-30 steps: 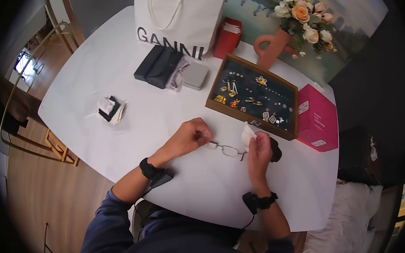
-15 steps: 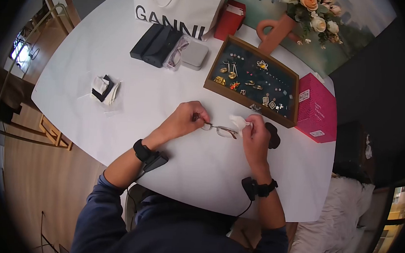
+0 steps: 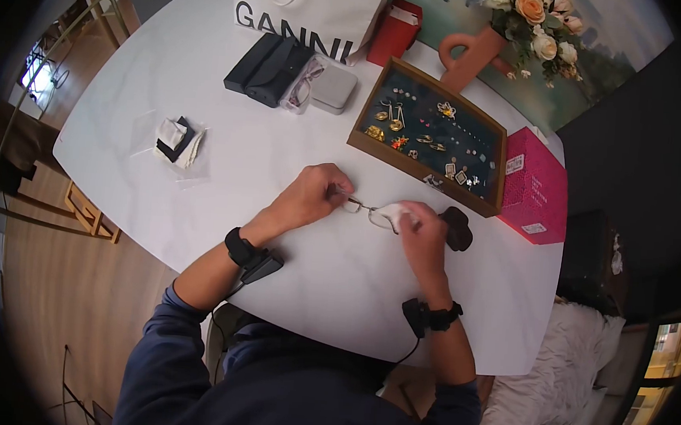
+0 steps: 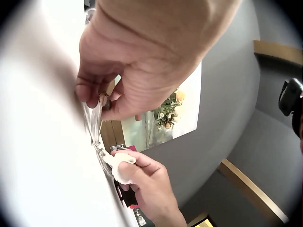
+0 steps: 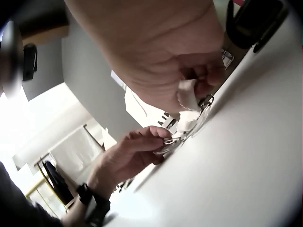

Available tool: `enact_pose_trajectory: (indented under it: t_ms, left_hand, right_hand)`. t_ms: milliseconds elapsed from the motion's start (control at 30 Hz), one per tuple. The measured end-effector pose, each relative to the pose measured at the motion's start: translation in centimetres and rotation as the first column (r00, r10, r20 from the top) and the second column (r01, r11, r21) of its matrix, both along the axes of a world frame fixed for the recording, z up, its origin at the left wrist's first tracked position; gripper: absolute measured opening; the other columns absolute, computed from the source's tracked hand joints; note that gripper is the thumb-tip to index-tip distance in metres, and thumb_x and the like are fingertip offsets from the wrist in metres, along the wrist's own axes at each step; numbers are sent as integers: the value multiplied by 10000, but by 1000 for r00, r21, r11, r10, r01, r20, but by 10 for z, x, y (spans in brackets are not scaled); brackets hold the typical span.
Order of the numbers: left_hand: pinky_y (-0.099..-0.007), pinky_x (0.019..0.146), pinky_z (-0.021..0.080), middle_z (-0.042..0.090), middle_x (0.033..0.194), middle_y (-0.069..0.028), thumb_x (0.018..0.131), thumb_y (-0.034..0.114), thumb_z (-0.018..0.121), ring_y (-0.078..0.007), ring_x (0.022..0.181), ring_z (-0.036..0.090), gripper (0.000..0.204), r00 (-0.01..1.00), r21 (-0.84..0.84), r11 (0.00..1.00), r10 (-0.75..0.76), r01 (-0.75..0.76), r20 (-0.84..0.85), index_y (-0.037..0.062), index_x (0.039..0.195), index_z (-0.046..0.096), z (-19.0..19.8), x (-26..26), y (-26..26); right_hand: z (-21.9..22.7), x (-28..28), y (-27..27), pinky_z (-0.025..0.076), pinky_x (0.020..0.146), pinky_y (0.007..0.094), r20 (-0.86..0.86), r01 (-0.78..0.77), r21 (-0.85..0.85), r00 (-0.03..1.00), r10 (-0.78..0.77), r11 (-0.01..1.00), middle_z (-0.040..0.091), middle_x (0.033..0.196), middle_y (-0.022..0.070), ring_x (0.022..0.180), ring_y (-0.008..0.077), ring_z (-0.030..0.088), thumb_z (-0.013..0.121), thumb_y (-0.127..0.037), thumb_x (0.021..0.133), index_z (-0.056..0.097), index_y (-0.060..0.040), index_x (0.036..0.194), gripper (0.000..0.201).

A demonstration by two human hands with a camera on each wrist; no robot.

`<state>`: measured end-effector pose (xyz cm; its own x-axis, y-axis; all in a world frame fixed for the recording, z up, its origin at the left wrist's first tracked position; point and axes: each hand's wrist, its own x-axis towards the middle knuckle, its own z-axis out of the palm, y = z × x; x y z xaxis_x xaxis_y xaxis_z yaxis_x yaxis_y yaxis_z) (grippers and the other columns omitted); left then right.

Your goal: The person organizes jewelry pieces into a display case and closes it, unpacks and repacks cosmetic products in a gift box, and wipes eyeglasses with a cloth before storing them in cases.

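Note:
Thin-framed glasses are held just over the white table in the head view. The left hand pinches them at their left end. In the right hand a white cloth is gripped against the right lens. The left wrist view has the left hand close on the frame, with the cloth in the right hand farther along. In the right wrist view the cloth lies between the right hand's fingers and the lens; the left hand holds the other end.
A dark brown object lies right beside the right hand. Behind are a jewellery case, a pink box, a black case, a grey case and a paper bag. Folded cloths lie at the left.
The right hand has moved left and brought the cloth from beside the glasses onto the right lens. The left hand keeps its hold on the frame. The head view has shifted.

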<state>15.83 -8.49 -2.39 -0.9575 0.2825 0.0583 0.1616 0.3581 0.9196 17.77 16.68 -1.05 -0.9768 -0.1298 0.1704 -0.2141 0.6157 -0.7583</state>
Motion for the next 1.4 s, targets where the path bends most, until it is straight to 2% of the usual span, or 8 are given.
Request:
enact_pose_trajectory:
  t_ms: [133,233,400,733,900,967,1133,1400]
  left_hand:
    - [-335,772,553,686,969,-134,852,-51,712,-255,830,689,117,990,-74,997,-12,1,-142,-26,965,731,-8,0,-1]
    - [-338,755,548,678,964,-131,851,-37,732,-252,812,676,106,987,-78,997,-28,16,-155,-26,956,728,-6,1,1]
    - [-323,755,539,641,991,-97,834,-38,760,-202,808,643,173,990,15,994,-102,104,-93,-6,999,719,5,2,5]
    - [-320,776,528,637,1063,-99,827,-27,762,-226,818,639,466,973,94,972,-208,217,-96,18,1266,615,1,9,13]
    - [-283,783,523,638,1079,-50,856,-42,715,-157,831,620,462,979,205,962,-195,178,65,0,1299,594,-22,3,15]
    - [-286,832,539,663,1161,-55,872,-71,681,-104,969,617,505,920,518,833,-339,197,195,0,1361,578,-18,6,17]
    - [-280,782,527,647,1150,-48,844,-110,634,-112,910,604,560,923,556,816,-324,161,207,14,1386,565,-14,6,17]
    - [-266,814,534,620,1234,-47,869,-152,597,-126,1019,619,652,821,684,720,-458,117,342,51,1479,487,-13,5,12]
  right_hand:
    - [1,-6,15,566,750,415,-202,117,205,976,-75,972,723,953,237,830,389,712,561,-28,920,671,50,1064,198]
    - [6,-2,15,574,705,384,243,1,275,967,-71,961,735,945,213,741,340,733,560,-50,945,665,58,1065,193]
    - [-4,-1,-3,564,693,298,290,24,-437,950,115,899,728,905,80,761,129,717,524,-82,1028,664,53,1094,205]
    - [-25,-4,-26,529,752,282,244,3,-596,953,178,803,713,986,40,845,102,656,553,-78,1016,692,5,1135,201]
    - [-2,5,-36,556,735,362,-241,43,106,970,-17,993,671,976,78,864,273,697,679,-31,867,715,-58,1033,172]
    - [3,9,-46,558,731,374,-290,-83,97,951,108,992,667,974,80,867,289,692,698,-14,838,713,-61,1013,182]
    - [12,14,-50,557,772,391,-353,-341,107,865,356,934,649,1038,122,888,302,669,665,90,812,738,-23,1045,269]
    - [4,5,-21,561,826,364,-410,-166,167,885,222,972,646,1060,112,914,288,672,636,102,867,711,9,1094,256]
